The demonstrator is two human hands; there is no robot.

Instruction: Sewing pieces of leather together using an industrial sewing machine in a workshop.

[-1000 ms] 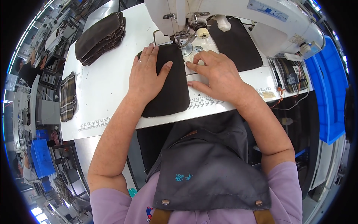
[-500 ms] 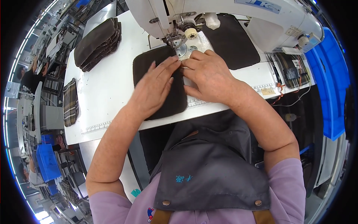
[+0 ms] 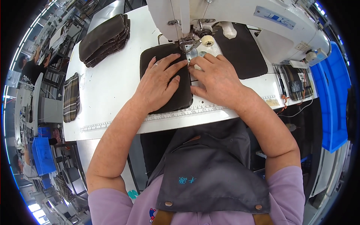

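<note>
The dark panel (image 3: 183, 89) lies on the tabletop (image 3: 101, 90), its far right corner at the needle end of the sewing machine (image 3: 232, 11). The left hand (image 3: 158, 85) lies palm down on it, grip open, fingers spread. The right hand (image 3: 216, 78) curls its fingers at the panel's right edge; whether that grip is closed on it, I cannot tell. A 2nd panel (image 3: 245, 52) lies to the right, a dark stack (image 3: 103, 39) far left, plaid cloth (image 3: 71, 97) near left, and a ruler strip (image 3: 213, 109) runs along the near edge.

The white worktop (image 3: 107, 86) is flanked at right by a blue bin (image 3: 332, 101); at left, a grey cabinet (image 3: 51, 107), a blue crate (image 3: 44, 155) and strip lights (image 3: 6, 123) are seen.
</note>
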